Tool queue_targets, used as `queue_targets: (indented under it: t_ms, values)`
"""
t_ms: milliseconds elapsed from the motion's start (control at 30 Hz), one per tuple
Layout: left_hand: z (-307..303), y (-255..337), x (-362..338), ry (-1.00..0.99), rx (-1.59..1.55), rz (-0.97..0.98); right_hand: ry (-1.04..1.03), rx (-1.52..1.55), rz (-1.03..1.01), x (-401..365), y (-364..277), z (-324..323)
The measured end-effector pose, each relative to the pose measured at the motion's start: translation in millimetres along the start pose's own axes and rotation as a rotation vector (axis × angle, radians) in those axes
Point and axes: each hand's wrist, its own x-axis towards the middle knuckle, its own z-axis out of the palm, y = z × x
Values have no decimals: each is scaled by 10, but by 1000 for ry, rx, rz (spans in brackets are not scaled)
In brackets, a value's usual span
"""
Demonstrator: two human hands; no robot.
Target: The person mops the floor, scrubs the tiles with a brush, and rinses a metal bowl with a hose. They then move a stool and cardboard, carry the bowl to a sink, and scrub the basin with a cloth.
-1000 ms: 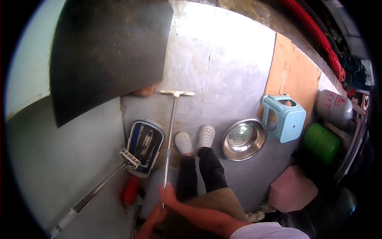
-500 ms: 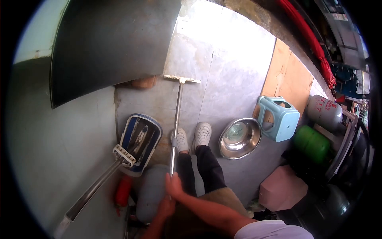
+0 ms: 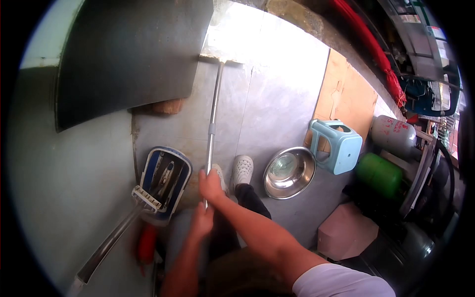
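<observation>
A floor squeegee (image 3: 213, 119) with a long metal pole and a wide, thin head reaches away from me across the grey floor. Its head lies on the floor beside a large dark panel. My right hand (image 3: 211, 187) is closed round the pole. Just below it, my left hand (image 3: 201, 221) grips the pole's near end, partly blurred. Left of the pole stands a blue and white mop bucket (image 3: 184, 180), with a second metal-handled mop (image 3: 111, 237) leaning across its rim.
The dark panel (image 3: 133, 49) slopes over the floor at upper left, with a brick (image 3: 168, 106) under its edge. To the right are a steel basin (image 3: 308, 168), a light blue stool (image 3: 345, 153), cardboard (image 3: 341, 89), a green gas cylinder (image 3: 380, 175) and a pinkish box (image 3: 346, 231).
Both hands have pushed forward, and the squeegee head has slid farther away over the floor. My view has shifted slightly; the bucket, basin and stool stay in place.
</observation>
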Motion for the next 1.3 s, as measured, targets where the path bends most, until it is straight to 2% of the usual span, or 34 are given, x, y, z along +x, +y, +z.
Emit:
queue_targets:
  t_ms: [33, 67, 100, 133, 167, 200, 267, 300, 433, 500, 533, 600, 667, 700, 733, 800, 867, 900, 933, 1000, 1100, 1167, 1200, 1233, 1267, 1300]
  values:
    - [-79, 142, 26, -11, -36, -19, -21, 52, 56, -28, -91, -68]
    - [-37, -89, 38, -34, 14, 58, -46, 105, 115, -109, -154, -116]
    - [-198, 162, -204, -64, 102, 31, -74, 159, 174, -215, -176, -126]
    - [-360, 414, -446, -97, 193, 3, 19, 91, 67, -379, 117, 124]
    - [-356, 298, -570, -55, 132, 125, -2, 143, 141, -564, 275, 303]
    - [-334, 75, -748, -19, 74, 250, -23, 126, 236, -811, 158, 298]
    - [-277, -411, -912, -129, 129, 46, -94, 135, 355, -1067, 164, 413]
    - [-317, -411, -942, -178, 152, -60, -87, 145, 358, -1078, 136, 441]
    - [-488, -203, -671, -92, 125, -88, -50, 191, 334, -686, -209, 373]
    - [-501, -122, -311, -62, 65, -109, -38, 238, 328, -294, -428, 253]
    - [-508, 14, -169, -19, -53, -42, -40, 271, 336, -82, -506, 217]
    - [-597, 164, 231, -52, -48, -118, -32, 251, 320, 278, -706, 30]
    - [-729, 549, 573, -33, -4, -135, -42, 253, 255, 618, -1180, -399]
    - [-840, 951, 672, -22, 5, -161, -28, 317, 278, 938, -1212, -336]
    - [-950, 1351, 769, -11, 14, -186, 166, 146, 141, 1200, -1254, -290]
    - [-1144, 2104, 965, 1, -19, -201, 63, 315, 172, 1676, -1558, -569]
    - [-1214, 2692, 1221, -9, -92, -175, -8, 296, 161, 2142, -1875, -933]
    - [-1245, 2953, 1375, -12, -127, -155, 30, 291, 166, 2358, -2038, -1100]
    - [-1260, 3145, 1560, -2, -119, -105, 69, 287, 169, 2532, -2197, -1243]
    - [-1267, 3381, 1842, 20, -98, -8, 6, 421, 174, 2701, -2494, -1644]
    - [-1218, 3642, 1772, 35, -26, 36, -48, 572, 177, 2546, -2615, -2072]
    - [-1107, 3577, 1359, 50, -42, -21, -66, 636, 187, 2264, -2461, -2094]
    - [-987, 2997, 1315, 62, -3, 10, -74, 658, 203, 2062, -2282, -2005]
    - [-897, 2548, 1092, 34, 32, 0, -101, 808, 291, 1904, -2073, -1884]
    - [-852, 2393, 701, 12, 86, -97, -128, 962, 382, 1737, -1891, -1749]
    - [-792, 2074, 327, 67, 208, 37, -150, 1072, 489, 1546, -1759, -1693]
